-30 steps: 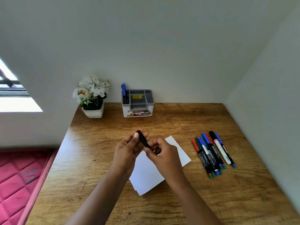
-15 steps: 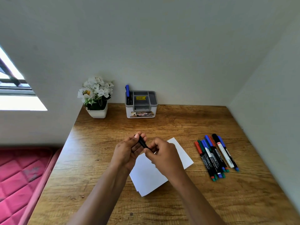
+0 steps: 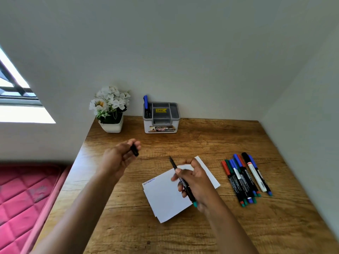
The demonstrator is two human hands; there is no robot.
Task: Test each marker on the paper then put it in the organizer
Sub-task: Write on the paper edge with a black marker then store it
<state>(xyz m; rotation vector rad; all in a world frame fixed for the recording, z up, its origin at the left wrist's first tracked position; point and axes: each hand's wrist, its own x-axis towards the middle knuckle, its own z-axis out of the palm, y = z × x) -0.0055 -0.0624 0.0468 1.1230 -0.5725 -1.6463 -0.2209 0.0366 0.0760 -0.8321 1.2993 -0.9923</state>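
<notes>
- While its tip points far, the uncapped marker [image 3: 180, 180] sits pinched in the right hand [image 3: 197, 182] over the paper [image 3: 165, 195].
- Left hand [image 3: 117, 158] pinches the black cap [image 3: 134, 150], raised left of the paper.
- Organizer [image 3: 161, 117] stands far, one blue marker [image 3: 146, 103] inside; spare markers [image 3: 244, 178] lie right.

Uncapped black marker [image 3: 181, 180] with teal end slants above the white paper [image 3: 166, 197]; its cap [image 3: 134, 150] is left of the paper, spare markers [image 3: 245, 178] right, grey-white organizer [image 3: 161, 118] beyond
</notes>
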